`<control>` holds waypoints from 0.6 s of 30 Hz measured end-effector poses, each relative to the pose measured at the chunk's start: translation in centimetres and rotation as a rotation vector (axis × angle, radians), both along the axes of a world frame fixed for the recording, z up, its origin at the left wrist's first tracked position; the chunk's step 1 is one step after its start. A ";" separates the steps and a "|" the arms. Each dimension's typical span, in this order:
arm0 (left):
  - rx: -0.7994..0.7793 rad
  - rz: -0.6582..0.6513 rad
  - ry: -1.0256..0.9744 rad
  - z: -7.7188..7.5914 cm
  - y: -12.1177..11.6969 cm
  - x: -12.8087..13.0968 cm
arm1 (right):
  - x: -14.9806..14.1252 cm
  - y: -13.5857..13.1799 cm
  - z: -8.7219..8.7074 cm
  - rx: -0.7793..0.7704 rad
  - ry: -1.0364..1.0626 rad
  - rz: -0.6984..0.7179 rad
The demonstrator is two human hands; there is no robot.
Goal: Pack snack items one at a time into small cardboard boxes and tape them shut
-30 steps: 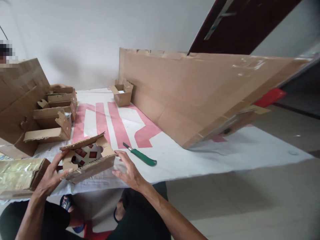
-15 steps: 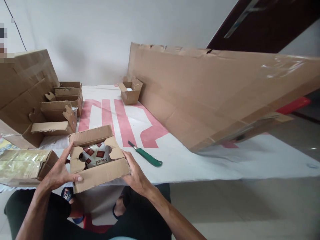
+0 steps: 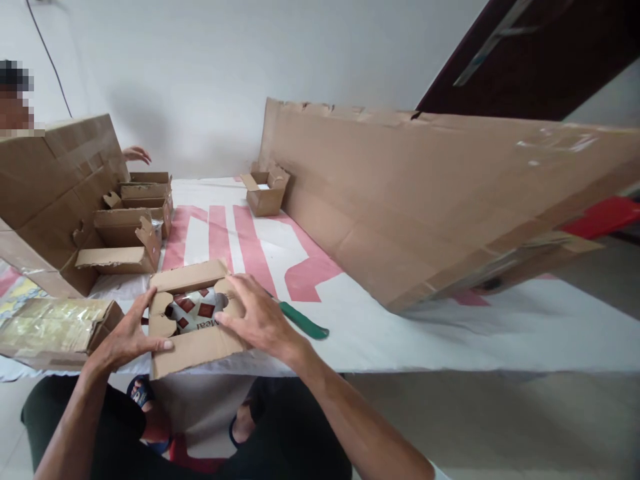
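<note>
A small open cardboard box (image 3: 197, 353) sits at the table's near edge, its flaps spread. Inside lies a white packet (image 3: 193, 312) with dark red diamonds and the printed word "Meal". My left hand (image 3: 125, 340) grips the box's left side, thumb on the near flap. Reaching over the right end, my right hand (image 3: 263, 320) is closed on the right flap, its thumb beside the packet; part of that flap is hidden under the fingers. To the right lies a green-handled knife (image 3: 307, 323), its blade hidden behind my right hand.
Several open small boxes (image 3: 120, 260) line the left beside a large carton (image 3: 55, 193). A taped box (image 3: 55, 330) lies nearer. Another small box (image 3: 265, 200) stands at the back by a large cardboard panel (image 3: 425, 207). A co-worker's hand (image 3: 137, 155) shows behind the carton.
My right hand has moved from the box's right side up onto its right flap, covering the knife's blade. My left hand keeps its hold. A co-worker's hand has appeared behind the carton.
</note>
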State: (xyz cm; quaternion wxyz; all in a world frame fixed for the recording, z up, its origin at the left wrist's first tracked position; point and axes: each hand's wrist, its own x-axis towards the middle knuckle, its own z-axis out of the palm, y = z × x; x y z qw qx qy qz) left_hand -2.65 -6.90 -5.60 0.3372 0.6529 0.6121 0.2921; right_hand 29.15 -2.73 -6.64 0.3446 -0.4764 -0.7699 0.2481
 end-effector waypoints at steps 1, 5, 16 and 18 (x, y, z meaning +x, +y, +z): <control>0.002 0.020 0.021 0.3 0.0 0.4 | -1.2 0.1 0.2 0.019 -0.083 -0.024; 0.024 0.096 0.276 1.4 0.6 2.8 | -3.4 0.5 0.7 0.047 -0.315 -0.101; 0.087 0.202 0.457 1.5 1.2 4.8 | 0.1 1.9 1.8 0.099 -0.326 -0.214; 0.201 0.233 0.268 1.1 1.0 2.7 | 1.2 2.3 1.1 0.173 -0.330 -0.232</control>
